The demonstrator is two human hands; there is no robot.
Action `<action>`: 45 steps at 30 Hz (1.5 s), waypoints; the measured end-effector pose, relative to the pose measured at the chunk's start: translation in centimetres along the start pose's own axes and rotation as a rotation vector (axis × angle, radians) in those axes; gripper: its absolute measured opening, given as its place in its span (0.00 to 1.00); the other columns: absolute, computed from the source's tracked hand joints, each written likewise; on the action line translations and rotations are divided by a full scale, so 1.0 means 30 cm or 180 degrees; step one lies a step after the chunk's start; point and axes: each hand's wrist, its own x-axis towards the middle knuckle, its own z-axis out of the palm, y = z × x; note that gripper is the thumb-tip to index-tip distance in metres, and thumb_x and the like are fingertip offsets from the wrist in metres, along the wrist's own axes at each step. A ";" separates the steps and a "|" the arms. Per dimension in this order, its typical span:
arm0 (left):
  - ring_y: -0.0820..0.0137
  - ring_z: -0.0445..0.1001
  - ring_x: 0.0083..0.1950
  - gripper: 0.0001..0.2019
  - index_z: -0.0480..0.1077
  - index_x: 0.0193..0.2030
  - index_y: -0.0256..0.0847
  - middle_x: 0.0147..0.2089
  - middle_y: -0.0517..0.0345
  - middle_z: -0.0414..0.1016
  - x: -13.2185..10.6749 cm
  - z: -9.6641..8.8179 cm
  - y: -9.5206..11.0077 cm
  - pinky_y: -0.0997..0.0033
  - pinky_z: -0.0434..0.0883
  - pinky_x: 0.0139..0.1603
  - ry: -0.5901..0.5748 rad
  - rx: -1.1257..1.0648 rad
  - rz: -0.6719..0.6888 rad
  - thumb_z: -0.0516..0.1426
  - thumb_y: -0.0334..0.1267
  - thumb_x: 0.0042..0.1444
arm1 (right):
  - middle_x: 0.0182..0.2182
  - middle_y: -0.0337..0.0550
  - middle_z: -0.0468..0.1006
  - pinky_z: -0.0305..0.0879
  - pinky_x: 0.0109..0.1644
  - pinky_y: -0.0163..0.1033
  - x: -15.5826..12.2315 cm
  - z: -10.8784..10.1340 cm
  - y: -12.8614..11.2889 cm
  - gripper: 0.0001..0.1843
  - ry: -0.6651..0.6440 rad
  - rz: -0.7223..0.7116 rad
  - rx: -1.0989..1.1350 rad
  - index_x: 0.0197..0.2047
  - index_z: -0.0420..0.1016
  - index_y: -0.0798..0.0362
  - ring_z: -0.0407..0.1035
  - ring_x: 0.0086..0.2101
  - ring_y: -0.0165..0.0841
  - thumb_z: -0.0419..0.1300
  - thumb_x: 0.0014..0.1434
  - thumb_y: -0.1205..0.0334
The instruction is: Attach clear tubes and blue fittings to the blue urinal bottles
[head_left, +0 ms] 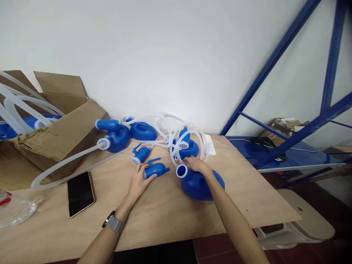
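My left hand [139, 182] is shut around a small blue plastic fitting [155, 170] with a white ring at one end and a thin side handle. My right hand [194, 164] lies over a white-ringed neck [182, 171] of a large blue plastic container [199, 186], its fingers against translucent tubing [176, 156]. Whether it grips the neck or tubing is hidden. Just beyond lie a similar small blue fitting [141, 154] and several more blue containers joined by tubing, including one [142, 131] at the back.
A torn cardboard box [59, 110] at left holds more tubing and blue parts. A black smartphone [80, 194] and a transparent plastic bag [15, 209] lie on the plywood tabletop [242, 205]. A white power strip [209, 145] sits behind. Blue metal frame bars [275, 69] rise at right.
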 end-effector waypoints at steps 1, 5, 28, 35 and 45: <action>0.55 0.77 0.58 0.24 0.72 0.56 0.45 0.57 0.50 0.73 0.000 0.000 -0.001 0.52 0.75 0.60 0.0003 0.0013 0.0005 0.64 0.57 0.59 | 0.51 0.56 0.81 0.71 0.51 0.49 -0.007 0.000 0.003 0.26 0.0118 0.0101 -0.0003 0.59 0.79 0.49 0.77 0.48 0.51 0.67 0.61 0.46; 0.54 0.77 0.58 0.24 0.72 0.56 0.45 0.57 0.50 0.73 0.000 -0.001 0.001 0.52 0.75 0.60 0.0075 0.0035 0.0009 0.64 0.57 0.59 | 0.44 0.49 0.79 0.70 0.47 0.45 -0.025 -0.010 0.016 0.36 0.0614 -0.0043 0.0717 0.61 0.77 0.50 0.75 0.43 0.44 0.69 0.56 0.37; 0.54 0.70 0.62 0.20 0.71 0.53 0.48 0.57 0.50 0.67 0.080 -0.124 0.216 0.46 0.67 0.68 0.1098 -0.0505 0.0721 0.65 0.53 0.59 | 0.44 0.47 0.85 0.70 0.49 0.42 -0.122 -0.074 -0.065 0.22 0.1106 -0.1403 0.1362 0.50 0.81 0.52 0.78 0.42 0.42 0.53 0.71 0.45; 0.54 0.70 0.63 0.17 0.73 0.51 0.47 0.59 0.48 0.62 0.177 -0.136 0.305 0.48 0.71 0.64 0.0820 -0.0357 0.1418 0.66 0.48 0.58 | 0.30 0.39 0.77 0.62 0.38 0.36 -0.139 -0.082 -0.071 0.24 0.1204 -0.1472 0.1361 0.41 0.78 0.51 0.67 0.30 0.33 0.50 0.73 0.43; 0.61 0.78 0.47 0.19 0.64 0.58 0.47 0.51 0.51 0.78 0.286 -0.176 0.404 0.56 0.76 0.51 0.0741 -0.1705 0.1544 0.60 0.45 0.63 | 0.40 0.43 0.84 0.68 0.42 0.38 -0.130 -0.064 -0.060 0.22 0.1304 -0.1574 0.1248 0.51 0.81 0.50 0.76 0.36 0.37 0.51 0.74 0.47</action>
